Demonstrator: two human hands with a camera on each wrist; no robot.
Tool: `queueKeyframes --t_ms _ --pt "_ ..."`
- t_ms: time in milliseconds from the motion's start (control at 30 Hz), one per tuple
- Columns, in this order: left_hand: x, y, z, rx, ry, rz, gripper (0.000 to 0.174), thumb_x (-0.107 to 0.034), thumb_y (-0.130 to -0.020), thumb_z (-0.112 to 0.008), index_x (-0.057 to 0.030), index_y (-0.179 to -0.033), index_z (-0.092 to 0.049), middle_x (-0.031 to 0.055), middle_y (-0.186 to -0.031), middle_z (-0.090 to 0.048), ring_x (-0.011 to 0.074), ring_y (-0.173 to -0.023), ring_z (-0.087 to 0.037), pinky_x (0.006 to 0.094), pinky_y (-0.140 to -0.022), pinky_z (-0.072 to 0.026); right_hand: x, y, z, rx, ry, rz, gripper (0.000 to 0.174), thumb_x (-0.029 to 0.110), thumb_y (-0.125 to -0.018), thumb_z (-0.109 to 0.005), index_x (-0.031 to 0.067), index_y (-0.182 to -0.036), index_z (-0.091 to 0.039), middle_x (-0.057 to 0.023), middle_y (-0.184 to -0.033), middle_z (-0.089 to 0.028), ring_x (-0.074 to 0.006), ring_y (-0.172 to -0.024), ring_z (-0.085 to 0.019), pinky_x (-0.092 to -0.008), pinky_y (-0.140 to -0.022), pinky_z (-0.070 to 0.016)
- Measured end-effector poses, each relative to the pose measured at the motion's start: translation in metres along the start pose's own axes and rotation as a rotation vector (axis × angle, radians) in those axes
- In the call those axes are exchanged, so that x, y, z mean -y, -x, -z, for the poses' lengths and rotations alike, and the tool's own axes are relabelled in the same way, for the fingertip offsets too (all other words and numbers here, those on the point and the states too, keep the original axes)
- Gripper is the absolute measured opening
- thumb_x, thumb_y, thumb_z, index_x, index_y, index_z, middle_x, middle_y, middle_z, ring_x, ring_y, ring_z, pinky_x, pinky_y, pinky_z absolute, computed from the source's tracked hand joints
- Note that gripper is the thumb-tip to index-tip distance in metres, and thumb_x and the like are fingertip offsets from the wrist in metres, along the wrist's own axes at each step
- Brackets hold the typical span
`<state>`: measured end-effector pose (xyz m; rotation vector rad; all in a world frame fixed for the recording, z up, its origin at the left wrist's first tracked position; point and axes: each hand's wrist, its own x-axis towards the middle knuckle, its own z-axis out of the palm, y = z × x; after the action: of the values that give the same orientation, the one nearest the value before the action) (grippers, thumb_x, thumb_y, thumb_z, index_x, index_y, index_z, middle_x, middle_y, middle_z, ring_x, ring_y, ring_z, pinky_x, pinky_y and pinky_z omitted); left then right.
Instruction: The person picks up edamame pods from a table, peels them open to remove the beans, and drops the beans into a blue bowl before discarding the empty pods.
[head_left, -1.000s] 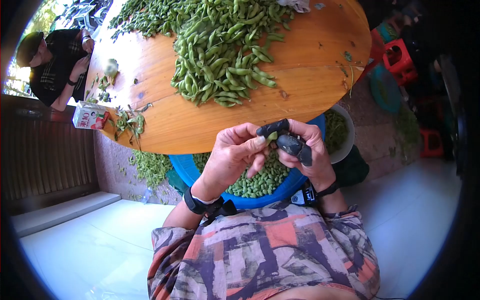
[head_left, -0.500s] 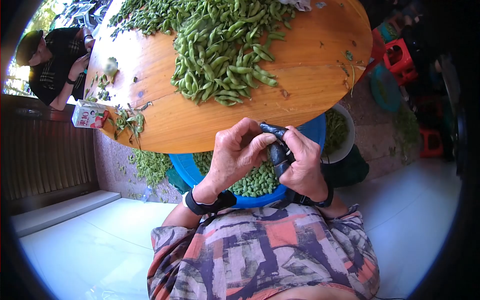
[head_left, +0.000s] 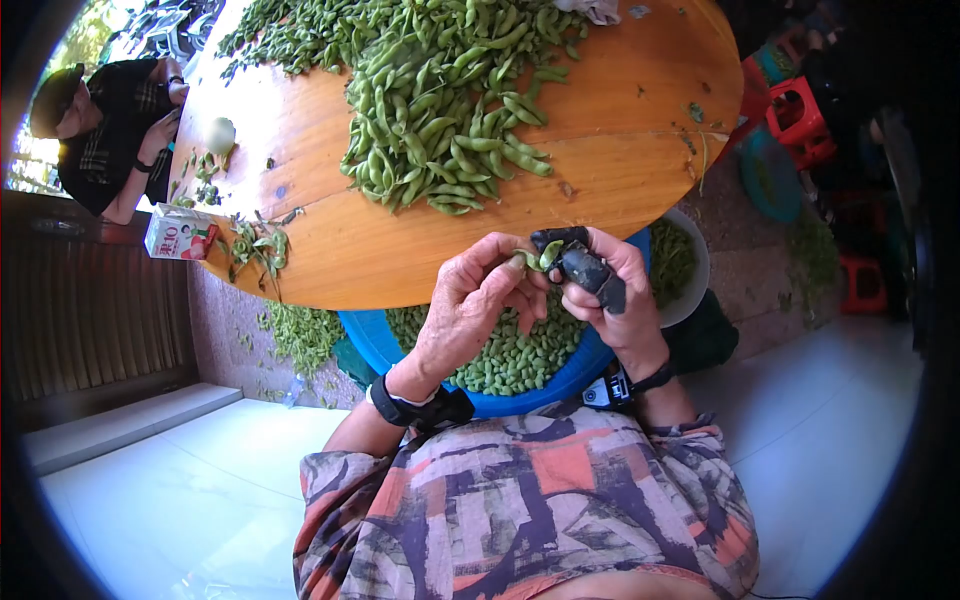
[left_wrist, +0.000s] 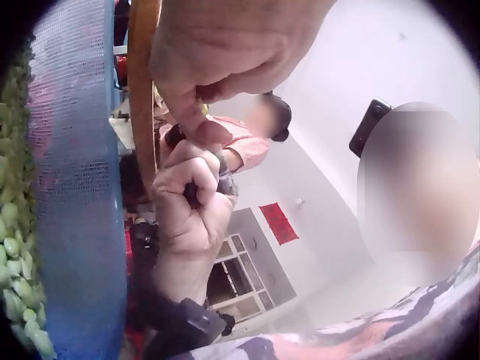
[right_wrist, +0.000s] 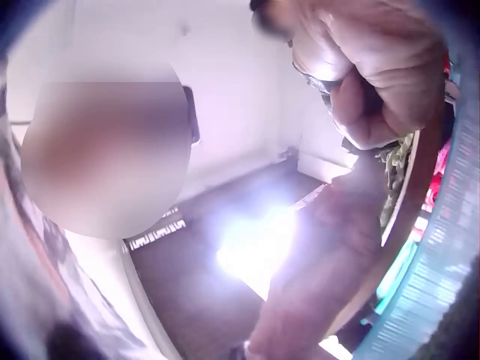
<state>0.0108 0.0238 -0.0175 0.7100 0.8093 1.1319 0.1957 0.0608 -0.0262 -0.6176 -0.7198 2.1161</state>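
Observation:
Between the two hands, above the blue basin [head_left: 362, 340], is a green soybean pod [head_left: 549, 256]. The left hand [head_left: 462, 300] pinches one end of it between thumb and index finger. Black covers [head_left: 588, 272] wrap the thumb and index finger of the right hand [head_left: 632, 308], which holds the pod's other end with its fingers curled. Shelled green beans [head_left: 505, 365] fill the basin below. In the left wrist view the left hand [left_wrist: 232, 52] hides most of the pod, and the right hand [left_wrist: 193, 195] shows curled behind it.
A large heap of soybean pods [head_left: 430, 110] lies on the wooden table [head_left: 620, 130]. A drink carton [head_left: 180, 232] stands at the table's left edge beside loose stems. A pale tub [head_left: 690, 265] of green pieces is to the right. Another person [head_left: 115, 135] sits at the left.
Half a second ago the hands were pressed close together with the right wrist turned inward. Now the right hand has rolled back outward, and the pod shows between the fingertips.

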Motion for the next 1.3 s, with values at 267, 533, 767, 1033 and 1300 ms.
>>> queueKeyframes --t_ms 267,533,767,1033,1300 --pt "0.007 -0.003 -0.008 -0.015 0.059 -0.056 0.018 -0.012 -0.097 -0.059 0.0001 -0.11 -0.061 0.0049 -0.091 -0.064 0.0093 -0.067 -0.057 0.0211 -0.058 -0.0446 -0.004 0.007 -0.019 -0.176 0.974 0.501 0.029 0.004 -0.084 -0.059 -0.0002 -0.112 -0.064 -0.0036 -0.073 -0.063 -0.008 -0.064 -0.058 -0.0228 -0.058 -0.0454" --pt "0.004 -0.003 -0.012 -0.07 0.247 -0.03 0.012 -0.009 -0.096 -0.059 -0.0025 -0.106 -0.059 0.0029 -0.087 -0.063 0.0089 -0.067 -0.056 0.0217 -0.059 -0.0442 -0.007 0.003 -0.013 -0.051 0.426 0.262 0.03 0.016 -0.093 -0.054 -0.0003 -0.117 -0.061 0.0043 -0.066 -0.053 -0.0027 -0.054 -0.044 -0.0196 -0.049 -0.0354" --pt "0.015 -0.003 0.001 0.023 0.339 -0.058 0.018 -0.008 -0.095 -0.053 -0.0031 -0.113 -0.054 0.0037 -0.093 -0.061 0.0097 -0.072 -0.055 0.0223 -0.066 -0.0433 -0.014 -0.004 -0.008 -0.024 1.298 0.941 0.035 0.005 -0.077 -0.061 -0.0005 -0.111 -0.062 -0.0118 -0.081 -0.064 -0.0243 -0.071 -0.066 -0.0305 -0.065 -0.0495" --pt "0.01 0.001 -0.004 0.016 0.341 0.074 0.019 -0.008 -0.098 -0.05 -0.0032 -0.116 -0.053 0.0016 -0.09 -0.061 0.0091 -0.074 -0.056 0.023 -0.067 -0.0478 -0.016 0.008 -0.012 -0.076 0.502 0.3 0.034 0.012 -0.09 -0.06 -0.0024 -0.12 -0.059 0.0017 -0.068 -0.055 -0.0037 -0.057 -0.048 -0.0199 -0.052 -0.0397" --pt "-0.036 0.019 0.017 0.386 -0.799 -0.142 0.015 -0.007 -0.092 -0.062 0.0009 -0.104 -0.066 0.0092 -0.102 -0.068 0.0226 -0.089 -0.066 0.0341 -0.079 -0.0536 0.042 0.054 0.046 -0.423 0.63 0.612 0.032 0.016 -0.094 -0.055 -0.0024 -0.119 -0.06 0.0006 -0.073 -0.055 -0.0018 -0.056 -0.048 -0.0169 -0.05 -0.0363"
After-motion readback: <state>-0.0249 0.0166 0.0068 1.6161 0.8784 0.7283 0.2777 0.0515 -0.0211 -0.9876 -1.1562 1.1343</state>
